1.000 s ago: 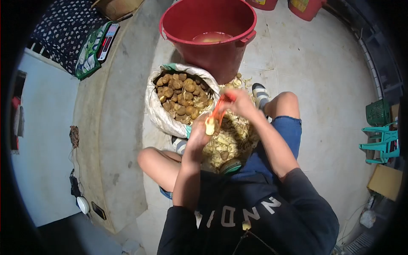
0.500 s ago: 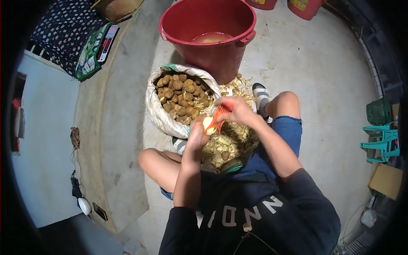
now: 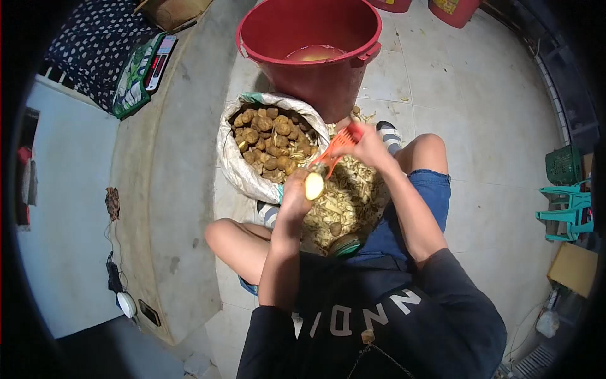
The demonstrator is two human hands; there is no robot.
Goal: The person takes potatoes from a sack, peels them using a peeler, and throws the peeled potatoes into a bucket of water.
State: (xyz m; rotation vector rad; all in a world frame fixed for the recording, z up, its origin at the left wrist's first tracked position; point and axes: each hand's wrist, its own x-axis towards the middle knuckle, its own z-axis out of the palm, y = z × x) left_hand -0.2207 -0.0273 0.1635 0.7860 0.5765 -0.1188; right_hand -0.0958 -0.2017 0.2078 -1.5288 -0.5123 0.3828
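One potato (image 3: 315, 187), in the head view, lies in the left hand (image 3: 295, 191), whose fingers we see closed around it; its pale face, longest fore and aft, shows just right of them. The right hand (image 3: 368, 148), the farther one and blurred, has its fingers around an orange peeler (image 3: 339, 150), which stands between those fingers and the potato; whether they touch we cannot tell. Ahead-left of the left fingers we note a sack (image 3: 232, 165) of unpeeled potatoes (image 3: 265, 136); beyond both hands, a red bucket (image 3: 319, 88); beneath, peelings (image 3: 361, 184).
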